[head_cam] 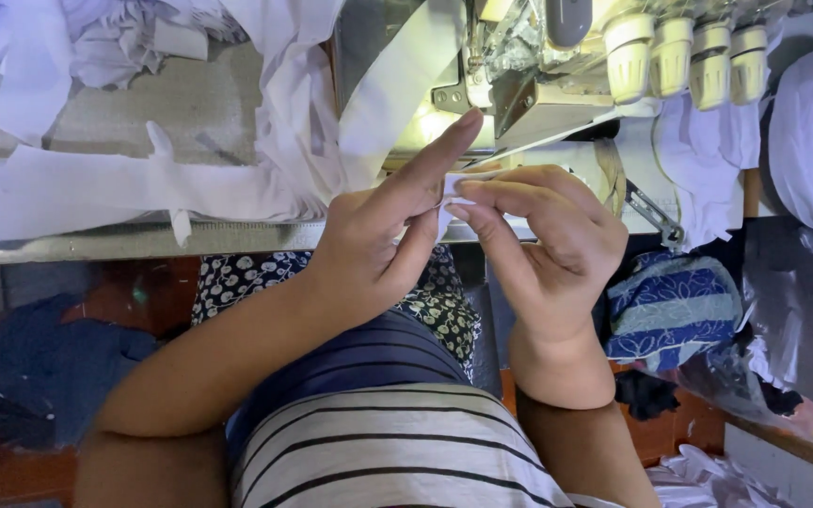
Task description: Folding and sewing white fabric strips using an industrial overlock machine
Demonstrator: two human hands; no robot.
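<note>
Both hands pinch a small white fabric strip (456,191) just in front of the sewing machine's lit needle area. The left hand (378,235) clamps its grip on the strip with forefinger outstretched; the right hand (548,230) closes fingertips on its other end. Keeping it taut and flat looks wise. Beyond, a long white fabric band (124,188) lies on the grey surface (105,118).

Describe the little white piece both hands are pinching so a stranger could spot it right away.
Start at the sewing machine on the table edge. Just below it, the left hand and right hand meet fingertip to fingertip around a small white fabric strip. Unlike the long white bands lying loose at left, it is tiny and held.
</note>
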